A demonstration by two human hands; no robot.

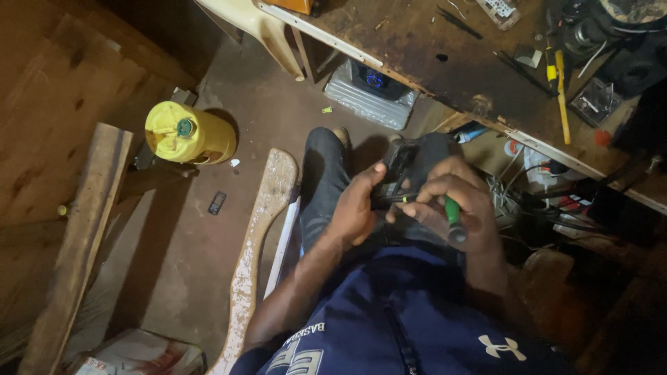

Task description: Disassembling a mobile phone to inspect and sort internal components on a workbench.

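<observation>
My left hand (pixel 358 205) grips a small black device (pixel 396 170) held over my lap. My right hand (pixel 455 201) is closed around a screwdriver with a green and black handle (pixel 453 219), its tip pressed against the device near my left thumb. Both hands meet just above my knees, in front of my dark blue shirt. The part of the device under my fingers is hidden.
A worn wooden workbench (pixel 431 55) at the upper right carries tools, a yellow-handled screwdriver (pixel 561 97) and black parts. A yellow jerrycan (pixel 187 133) lies on the floor at left. A paint-flecked chair arm (pixel 257 243) and a wooden plank (pixel 76 250) stand beside me. Tangled cables (pixel 549 187) sit under the bench.
</observation>
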